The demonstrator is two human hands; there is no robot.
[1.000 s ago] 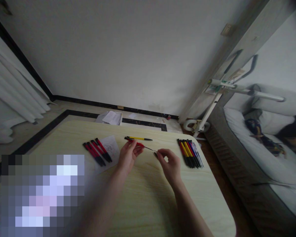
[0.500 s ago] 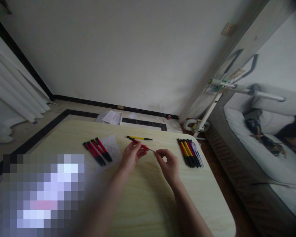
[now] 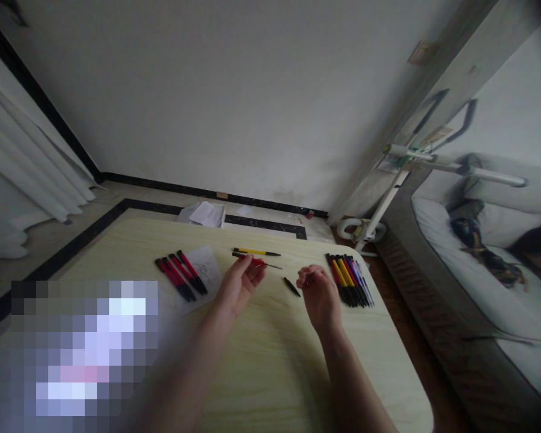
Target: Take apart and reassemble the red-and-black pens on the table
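Over the middle of the table (image 3: 252, 373), my left hand (image 3: 240, 285) is closed on a red pen barrel (image 3: 258, 261), which lies sideways across the fingers. A thin refill (image 3: 274, 266) sticks out of the barrel's right end. My right hand (image 3: 322, 299) is raised apart from it, fingers curled together; whether anything small is in them is hidden. Between the hands a black pen grip piece (image 3: 291, 287) lies on the table. Just beyond the left fingertips rests a yellow pen (image 3: 256, 252).
Several red-and-black pens (image 3: 187, 273) lie on a sheet of paper (image 3: 210, 264) at left. A row of pens and refills (image 3: 349, 282) lies near the right edge. Beyond stand white exercise equipment (image 3: 388, 192) and a sofa (image 3: 437, 288) with a person on it.
My right hand has moved from the refill's tip to the right. The black grip piece now shows on the table. The red barrel has levelled out slightly in my left hand.
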